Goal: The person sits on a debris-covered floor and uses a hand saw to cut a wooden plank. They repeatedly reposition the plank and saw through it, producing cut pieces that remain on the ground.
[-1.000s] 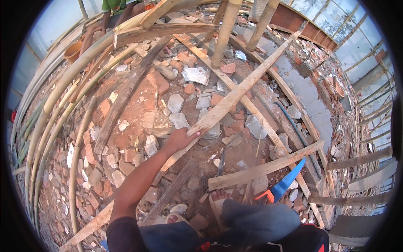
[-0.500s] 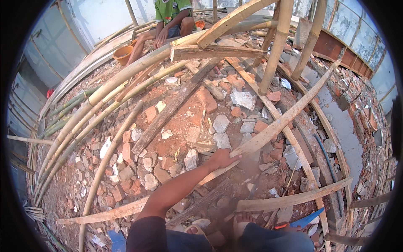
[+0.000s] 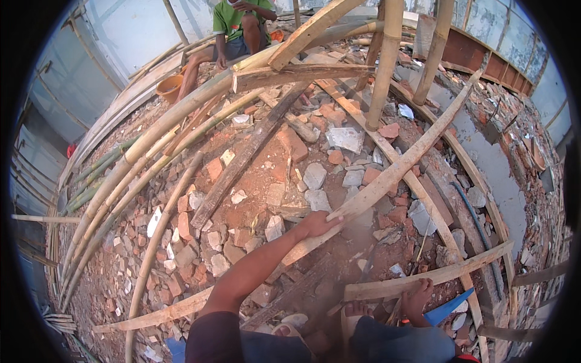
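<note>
My left hand (image 3: 321, 224) is closed over the middle of a long wooden plank (image 3: 393, 172). That plank slants across the view from lower left to upper right, above the rubble. To the right of my feet, my right hand (image 3: 416, 300) reaches to the lower edge of a shorter wooden board (image 3: 448, 275). Its fingers look stretched out and seem to touch the board; no grip shows. Next to that hand lies a flat, pointed blue piece (image 3: 448, 307), its kind unclear.
Broken bricks and concrete chunks (image 3: 347, 139) cover the ground. A dark beam (image 3: 248, 160) lies ahead; bamboo poles (image 3: 175, 115) curve along the left. Upright bamboo posts (image 3: 387, 66) stand ahead right. A person in green (image 3: 233, 27) sits at the back beside an orange bucket (image 3: 170, 86).
My right hand has come up from beside the blue piece to the shorter board. My left hand stays on the long plank. The seated person has raised one hand. The view has shifted slightly.
</note>
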The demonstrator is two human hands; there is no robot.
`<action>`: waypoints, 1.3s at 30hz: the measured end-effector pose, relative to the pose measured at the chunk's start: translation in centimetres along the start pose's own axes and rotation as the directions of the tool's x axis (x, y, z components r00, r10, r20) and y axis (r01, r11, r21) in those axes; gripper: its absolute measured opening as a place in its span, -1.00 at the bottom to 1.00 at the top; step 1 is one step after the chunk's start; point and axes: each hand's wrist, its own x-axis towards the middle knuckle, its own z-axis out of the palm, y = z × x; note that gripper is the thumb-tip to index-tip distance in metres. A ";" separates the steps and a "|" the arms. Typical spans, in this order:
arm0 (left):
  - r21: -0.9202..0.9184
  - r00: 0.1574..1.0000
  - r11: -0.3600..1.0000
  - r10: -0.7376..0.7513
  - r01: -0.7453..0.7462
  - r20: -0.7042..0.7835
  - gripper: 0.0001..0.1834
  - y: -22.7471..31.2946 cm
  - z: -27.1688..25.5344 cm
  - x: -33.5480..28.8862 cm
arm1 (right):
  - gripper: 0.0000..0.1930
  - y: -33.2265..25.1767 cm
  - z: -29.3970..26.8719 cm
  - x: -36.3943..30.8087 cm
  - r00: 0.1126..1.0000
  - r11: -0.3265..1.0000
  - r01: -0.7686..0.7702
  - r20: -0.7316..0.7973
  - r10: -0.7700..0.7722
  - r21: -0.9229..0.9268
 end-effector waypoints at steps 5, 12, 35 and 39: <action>-0.109 0.991 0.994 -0.010 0.025 0.133 -0.04 -0.2 -0.9 0.3 | -0.16 6.6 4.1 5.0 0.537 0.519 -0.779 -0.054 0.842 0.351; -0.368 0.917 0.888 -0.131 0.278 0.376 -0.01 1.9 -4.6 -0.9 | -0.12 6.1 4.1 8.3 0.394 0.076 -0.726 0.322 0.861 0.683; -0.426 0.911 0.855 -0.119 0.295 0.394 0.05 -1.0 -4.2 -0.3 | -0.44 4.7 3.2 11.0 0.501 -0.006 -0.453 0.260 0.825 0.891; -0.266 0.901 0.945 -0.062 0.191 0.429 0.04 1.7 -5.2 0.6 | -0.28 5.8 2.6 9.5 0.426 -0.091 -0.490 0.330 0.843 0.867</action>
